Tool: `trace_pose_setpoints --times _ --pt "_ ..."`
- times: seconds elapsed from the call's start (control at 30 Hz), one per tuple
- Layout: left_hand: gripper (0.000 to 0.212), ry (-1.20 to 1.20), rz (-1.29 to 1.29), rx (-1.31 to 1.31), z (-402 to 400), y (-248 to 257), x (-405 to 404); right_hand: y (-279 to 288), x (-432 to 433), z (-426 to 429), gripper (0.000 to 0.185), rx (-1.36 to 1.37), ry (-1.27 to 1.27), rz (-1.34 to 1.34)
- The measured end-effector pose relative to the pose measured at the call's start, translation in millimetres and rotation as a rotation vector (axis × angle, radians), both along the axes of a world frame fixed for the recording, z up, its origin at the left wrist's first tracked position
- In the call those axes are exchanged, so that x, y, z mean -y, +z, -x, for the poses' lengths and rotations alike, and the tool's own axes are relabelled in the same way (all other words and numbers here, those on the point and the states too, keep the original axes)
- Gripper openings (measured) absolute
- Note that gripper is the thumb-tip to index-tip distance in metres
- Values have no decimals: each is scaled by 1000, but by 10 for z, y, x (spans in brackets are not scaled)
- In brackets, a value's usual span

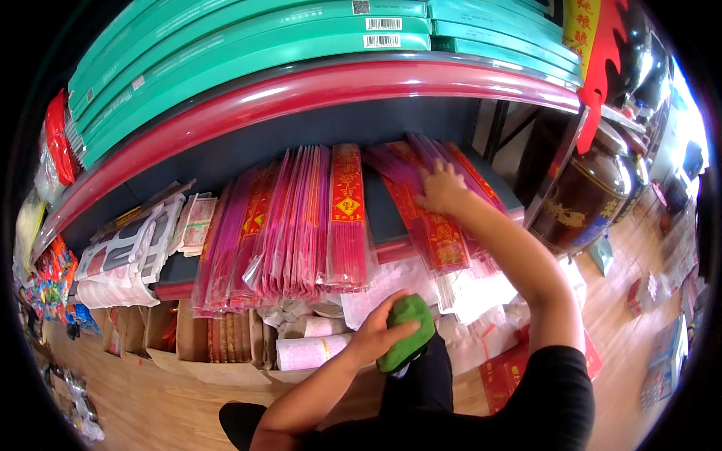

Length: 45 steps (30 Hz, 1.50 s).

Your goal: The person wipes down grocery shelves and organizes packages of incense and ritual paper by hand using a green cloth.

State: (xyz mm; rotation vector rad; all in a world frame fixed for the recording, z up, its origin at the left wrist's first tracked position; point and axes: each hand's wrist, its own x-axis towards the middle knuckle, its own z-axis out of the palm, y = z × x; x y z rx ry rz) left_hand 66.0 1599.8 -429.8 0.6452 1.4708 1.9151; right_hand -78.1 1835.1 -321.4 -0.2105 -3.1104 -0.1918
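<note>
My left hand point(375, 332) grips a folded green cloth point(407, 324) in front of my knees, below the shelf edge. Farther forward, my right hand point(443, 189) rests with its fingers spread on flat packets of incense sticks point(448, 242) in red and purple wrappers. These packets lie loosely fanned at the shelf's right part. Left of them, more incense packets point(293, 225) are lined up side by side, many on edge, with one red-labelled packet point(346, 197) face up. Bare dark shelf point(386, 208) shows between the two groups.
Overhead, a red shelf rail point(338, 84) carries stacked green boxes point(254, 51). Brown glazed jars point(586, 191) stand at right. Bundled paper notes point(197, 225) and plastic bags point(124, 242) lie at left. Below are cardboard boxes point(208, 366) and paper rolls point(310, 349).
</note>
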Motion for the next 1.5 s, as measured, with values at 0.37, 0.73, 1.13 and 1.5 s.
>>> trace_pose_setpoints --times 0.37,0.73,1.13,1.5 --pt "66 -33 -36 93 -112 -228 38 -40 151 345 40 64 117 -415" --pt "66 -58 -27 213 -172 -231 142 826 -375 115 26 54 441 315" --pt "66 -131 34 164 -241 -277 -20 -232 -934 168 41 -587 134 576" --pt "66 -152 73 185 -286 -350 -58 -146 -215 -152 90 -2 -64 33"
